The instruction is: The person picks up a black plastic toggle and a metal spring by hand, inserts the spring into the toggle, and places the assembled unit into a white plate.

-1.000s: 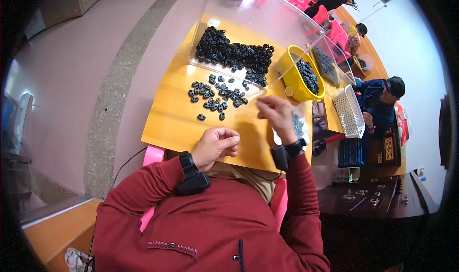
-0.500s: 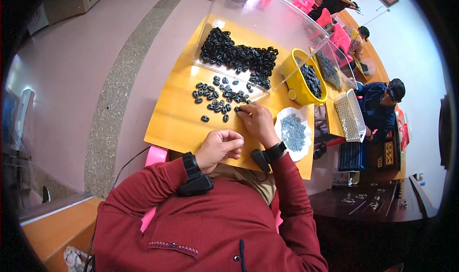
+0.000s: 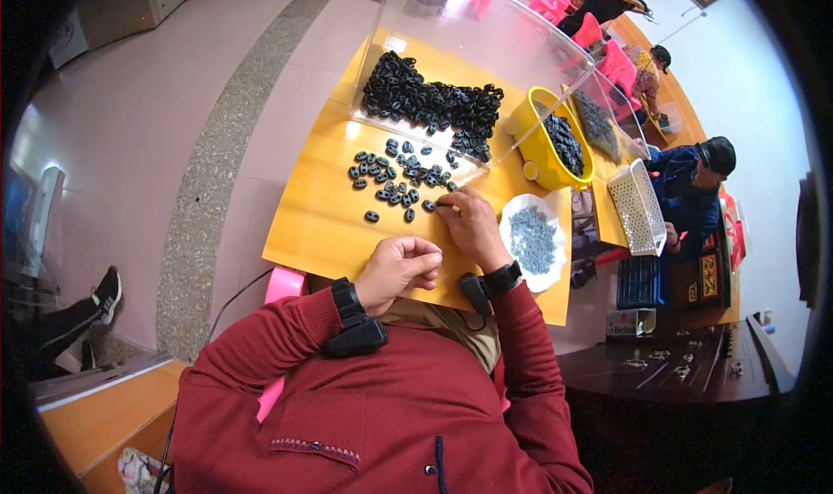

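Note:
My left hand hovers at the table's near edge, thumb and fingers pressed together; anything between them is too small to make out. Just beyond it, my right hand reaches forward over the yellow table, its fingertips bent together beside a small black oval piece with two holes. Whether they pinch something is hidden. Several similar loose pieces lie scattered ahead. A larger heap of black pieces sits in a clear plastic bin. Right of my right hand stands a white scalloped dish holding small greyish bits.
A yellow tub of dark pieces stands at the table's right. Beyond are a white perforated basket, a blue crate and a seated person. Farther people work by pink chairs. Someone's leg shows at left.
My right fingertips have shifted slightly right, off the nearest black piece, which now shows fully. My left hand stays put. A leg and shoe have come into view at left.

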Demonstrator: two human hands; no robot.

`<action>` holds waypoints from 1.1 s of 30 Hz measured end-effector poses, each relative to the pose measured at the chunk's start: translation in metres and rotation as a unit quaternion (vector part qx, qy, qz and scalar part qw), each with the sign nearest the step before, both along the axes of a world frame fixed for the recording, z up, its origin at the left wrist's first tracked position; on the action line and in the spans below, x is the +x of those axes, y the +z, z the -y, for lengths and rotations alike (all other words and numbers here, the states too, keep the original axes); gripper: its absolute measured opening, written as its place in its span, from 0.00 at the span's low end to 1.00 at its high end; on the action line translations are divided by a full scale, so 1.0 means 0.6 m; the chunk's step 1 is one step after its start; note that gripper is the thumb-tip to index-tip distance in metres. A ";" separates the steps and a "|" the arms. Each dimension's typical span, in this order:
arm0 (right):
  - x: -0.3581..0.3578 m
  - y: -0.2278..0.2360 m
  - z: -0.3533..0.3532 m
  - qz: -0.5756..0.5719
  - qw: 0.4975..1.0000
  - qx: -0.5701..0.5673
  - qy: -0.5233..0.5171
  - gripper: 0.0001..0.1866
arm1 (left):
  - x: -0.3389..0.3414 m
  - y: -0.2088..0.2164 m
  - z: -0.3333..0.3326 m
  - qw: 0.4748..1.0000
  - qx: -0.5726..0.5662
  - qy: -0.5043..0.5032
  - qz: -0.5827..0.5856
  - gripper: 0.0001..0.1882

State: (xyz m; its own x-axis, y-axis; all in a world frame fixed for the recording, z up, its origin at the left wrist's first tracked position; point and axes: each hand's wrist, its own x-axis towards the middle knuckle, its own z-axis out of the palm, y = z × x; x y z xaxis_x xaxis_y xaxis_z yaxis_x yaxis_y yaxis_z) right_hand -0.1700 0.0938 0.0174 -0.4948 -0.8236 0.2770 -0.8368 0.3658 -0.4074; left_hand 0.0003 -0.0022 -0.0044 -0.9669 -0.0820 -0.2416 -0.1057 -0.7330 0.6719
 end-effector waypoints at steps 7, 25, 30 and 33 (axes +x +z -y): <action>0.011 -0.025 -0.026 0.030 0.998 -0.059 -0.008 0.07 | -0.003 0.003 -0.004 0.999 0.004 0.037 0.001 0.08; 0.023 0.043 -0.178 0.112 0.981 -0.110 -0.109 0.09 | 0.000 0.012 -0.004 0.999 0.002 0.048 0.017 0.06; -0.017 0.031 -0.234 0.009 0.986 0.002 -0.168 0.10 | -0.003 0.013 -0.007 0.999 -0.007 0.040 0.019 0.06; -0.022 0.021 -0.235 0.014 0.981 0.027 -0.189 0.08 | -0.002 0.010 -0.008 0.999 -0.006 0.040 0.020 0.06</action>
State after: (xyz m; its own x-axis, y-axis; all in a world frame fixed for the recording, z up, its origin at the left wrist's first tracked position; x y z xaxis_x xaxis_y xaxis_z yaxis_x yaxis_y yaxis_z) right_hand -0.1830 0.2347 0.0300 -0.7751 -0.5920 0.2206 -0.6255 0.6700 -0.3997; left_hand -0.0011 0.0023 0.0019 -0.9467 -0.1611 -0.2788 -0.0746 -0.7324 0.6767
